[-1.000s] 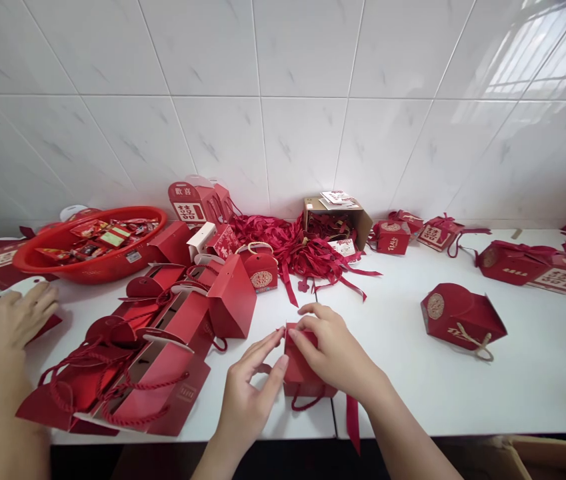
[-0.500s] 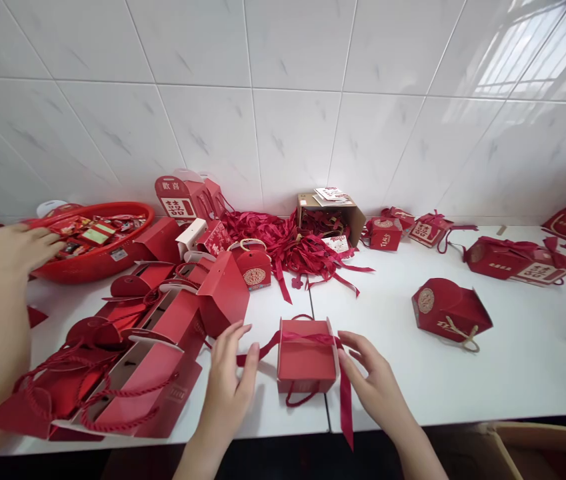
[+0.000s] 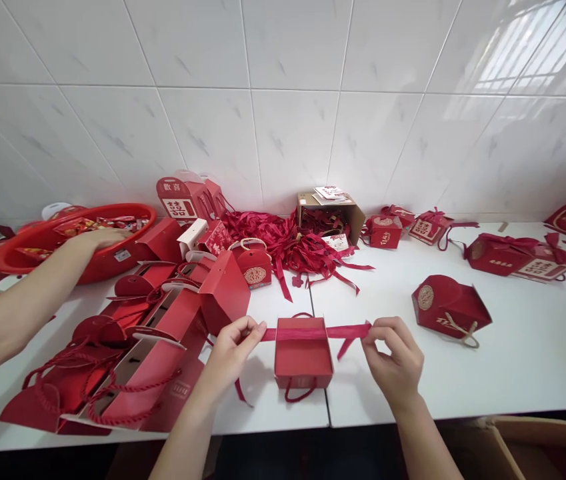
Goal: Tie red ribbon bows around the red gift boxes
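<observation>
A small red gift box (image 3: 303, 357) stands on the white table (image 3: 523, 363) near its front edge. A red ribbon (image 3: 345, 331) runs across the box's top, stretched straight out to both sides. My left hand (image 3: 233, 353) pinches the ribbon's left end just left of the box. My right hand (image 3: 397, 360) pinches the right end just right of the box. Loose ribbon tails hang down beside each hand.
Another person's arm (image 3: 23, 300) reaches from the left into a red basin (image 3: 113, 263) of wrapped sweets. Flat red boxes and bags (image 3: 127, 363) lie at the left, a ribbon heap (image 3: 293, 250) and an open carton (image 3: 333, 213) at the back, finished boxes (image 3: 450, 310) on the right.
My hands went from lying open beside the box to pinching the ribbon ends and pulling them apart, taut. The other person's hand moved right into the red basin.
</observation>
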`<state>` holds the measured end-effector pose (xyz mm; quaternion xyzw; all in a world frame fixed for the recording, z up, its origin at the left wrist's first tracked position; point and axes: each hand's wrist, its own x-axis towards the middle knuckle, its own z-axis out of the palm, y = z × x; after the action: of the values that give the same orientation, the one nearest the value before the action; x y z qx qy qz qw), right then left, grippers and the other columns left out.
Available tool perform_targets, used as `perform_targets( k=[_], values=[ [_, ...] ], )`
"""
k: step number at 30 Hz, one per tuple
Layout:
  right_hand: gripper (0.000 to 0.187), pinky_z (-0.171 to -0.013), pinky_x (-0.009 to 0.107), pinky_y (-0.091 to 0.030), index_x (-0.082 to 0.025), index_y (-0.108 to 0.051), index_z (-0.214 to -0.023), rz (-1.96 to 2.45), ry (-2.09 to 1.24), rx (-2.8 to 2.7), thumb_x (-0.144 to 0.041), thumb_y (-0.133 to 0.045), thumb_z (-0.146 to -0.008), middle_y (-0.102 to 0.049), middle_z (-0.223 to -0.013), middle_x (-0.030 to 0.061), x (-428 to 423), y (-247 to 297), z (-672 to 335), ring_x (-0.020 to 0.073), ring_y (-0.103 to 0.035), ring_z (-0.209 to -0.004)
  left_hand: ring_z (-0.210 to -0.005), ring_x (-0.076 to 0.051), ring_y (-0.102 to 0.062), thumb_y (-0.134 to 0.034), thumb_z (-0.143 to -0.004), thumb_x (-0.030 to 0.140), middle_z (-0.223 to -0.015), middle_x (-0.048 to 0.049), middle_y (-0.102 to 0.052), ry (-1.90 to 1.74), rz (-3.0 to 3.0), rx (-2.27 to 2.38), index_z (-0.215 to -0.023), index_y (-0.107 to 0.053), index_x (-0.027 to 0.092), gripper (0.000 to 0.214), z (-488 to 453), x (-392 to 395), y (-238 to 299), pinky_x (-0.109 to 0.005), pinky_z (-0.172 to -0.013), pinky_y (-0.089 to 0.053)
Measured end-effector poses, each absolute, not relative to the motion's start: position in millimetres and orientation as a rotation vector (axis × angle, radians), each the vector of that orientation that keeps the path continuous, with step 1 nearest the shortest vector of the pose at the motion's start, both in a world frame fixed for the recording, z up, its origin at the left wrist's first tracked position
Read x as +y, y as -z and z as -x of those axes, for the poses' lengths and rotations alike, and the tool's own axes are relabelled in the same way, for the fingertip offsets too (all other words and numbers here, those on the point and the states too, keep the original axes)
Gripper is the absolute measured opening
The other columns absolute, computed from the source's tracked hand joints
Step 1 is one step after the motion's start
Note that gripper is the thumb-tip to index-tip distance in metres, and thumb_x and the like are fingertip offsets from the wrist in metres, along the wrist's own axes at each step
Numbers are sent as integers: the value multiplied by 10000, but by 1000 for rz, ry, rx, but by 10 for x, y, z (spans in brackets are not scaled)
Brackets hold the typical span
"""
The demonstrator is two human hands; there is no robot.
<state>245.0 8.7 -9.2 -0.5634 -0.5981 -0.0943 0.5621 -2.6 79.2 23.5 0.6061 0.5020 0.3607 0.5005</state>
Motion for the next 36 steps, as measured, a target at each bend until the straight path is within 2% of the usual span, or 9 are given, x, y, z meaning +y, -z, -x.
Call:
perform_targets(
  k=[4, 8, 11, 14, 17, 22, 28, 31, 36],
  values=[
    [268, -558, 307, -473, -224, -659, -678, 1443, 41, -1554, -123, -474, -844, -527, -876, 80, 74, 289, -2446, 174, -530, -693, -597, -143, -459, -553, -816, 492, -624, 25, -460, -888, -1625, 1346, -640, -479, 197, 352, 76, 819, -48, -249, -582, -378],
    [271, -573, 331, -482, -227, -730, -1001, 1750, -371, -1590, -286, -492, -884, -558, -846, 80, -77, 386, -2463, 169, -511, -619, -886, -246, -558, -573, -804, 433, -890, -63, -580, -1244, -1897, 1669, -842, -609, 206, 233, 120, 612, 153, -356, -826, -422],
    [385, -569, 306, -462, -223, -631, -1214, 1722, -833, -1574, -384, -426, -930, -562, -646, 5, -161, 341, -2429, 151, -486, -532, -759, -221, -582, -451, -887, 408, -775, -47, -589, -945, -2004, 1582, -744, -630, 222, 294, 155, 394, 205, -330, -748, -441],
    [430, -570, 288, -436, -195, -670, -1066, 1598, -1027, -1420, -475, -368, -945, -530, -611, -8, -129, 309, -2321, 152, -483, -562, -772, -229, -613, -365, -930, 409, -800, -51, -643, -587, -1932, 1395, -791, -662, 243, 368, 123, 314, 209, -329, -729, -454],
    [481, -529, 263, -400, -178, -672, -942, 1466, -1049, -1090, -550, -368, -926, -451, -594, -23, -38, 330, -2173, 132, -422, -537, -917, -244, -618, -413, -905, 475, -892, -71, -667, -724, -1670, 1382, -982, -673, 231, 365, 21, 401, 194, -331, -775, -470],
    [529, -569, 257, -440, -262, -490, -1325, 1119, -1085, -591, -536, -506, -872, -435, -642, -38, 83, 254, -2071, 123, -449, -562, -708, -118, -572, -578, -834, 462, -875, -22, -644, -1261, -913, 1037, -1163, -615, 252, 392, -146, 619, -26, -218, -600, -461],
    [349, -561, 265, -453, -214, -659, -1123, 978, -922, -487, -293, -544, -803, -587, -968, 58, 145, -173, -2368, 123, -502, -651, -680, -104, -551, -649, -789, 444, -880, -58, -659, -1540, -774, 877, -1077, -698, 171, 400, -127, 764, -521, -198, -563, -447],
    [493, -599, 272, -476, -240, -674, -1093, 934, -1043, -512, -92, -541, -641, -611, -1049, 47, 76, -351, -2475, 143, -563, -735, -635, -104, -546, -625, -801, 452, -854, -60, -662, -1486, -941, 888, -1051, -713, 152, 401, -72, 778, -649, -204, -528, -429],
    [221, -680, 303, -507, -216, -706, -977, 936, -1006, -481, -268, -629, -776, -650, -991, 55, 5, -393, -2472, 149, -578, -760, -588, -89, -516, -716, -738, 386, -737, -18, -630, -1466, -1048, 1010, -1014, -726, 155, 361, -17, 759, -662, -200, -529, -421]
  ],
)
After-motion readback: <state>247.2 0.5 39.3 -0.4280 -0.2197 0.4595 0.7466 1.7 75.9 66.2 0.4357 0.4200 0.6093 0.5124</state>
